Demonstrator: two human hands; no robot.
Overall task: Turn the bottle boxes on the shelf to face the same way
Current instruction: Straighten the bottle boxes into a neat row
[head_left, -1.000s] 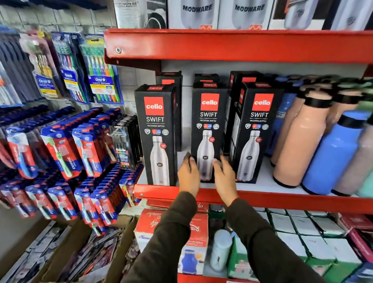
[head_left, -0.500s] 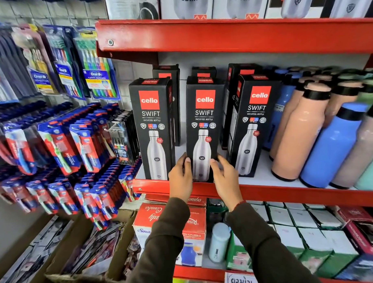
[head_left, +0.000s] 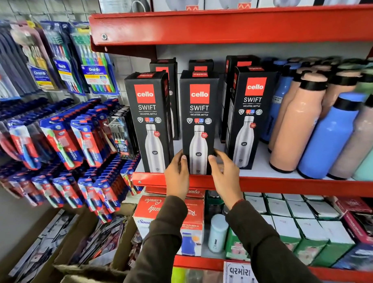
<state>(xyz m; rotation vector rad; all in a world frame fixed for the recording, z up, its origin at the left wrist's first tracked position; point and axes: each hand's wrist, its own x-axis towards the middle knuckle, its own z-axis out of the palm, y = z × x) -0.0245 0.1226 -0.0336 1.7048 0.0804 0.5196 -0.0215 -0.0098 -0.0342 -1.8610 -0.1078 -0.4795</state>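
Observation:
Three black Cello Swift bottle boxes stand in a front row on the red shelf (head_left: 288, 185), all showing their printed fronts. The left box (head_left: 148, 121) and the right box (head_left: 249, 118) stand free; the right one is turned slightly. The middle box (head_left: 198, 111) is held at its base from both sides: my left hand (head_left: 177, 175) grips its left edge and my right hand (head_left: 223, 171) its right edge. Behind the front row stand three more black boxes (head_left: 201, 65), mostly hidden.
Loose peach, blue and grey bottles (head_left: 327, 136) crowd the shelf to the right of the boxes. Toothbrush packs (head_left: 60, 135) hang on the wall at left. A red upper shelf (head_left: 230, 26) hangs close above. Boxed goods (head_left: 300, 222) fill the shelf below.
Both hands have slid a little along the middle box's base, with the box now square to the front edge. The camera has moved closer.

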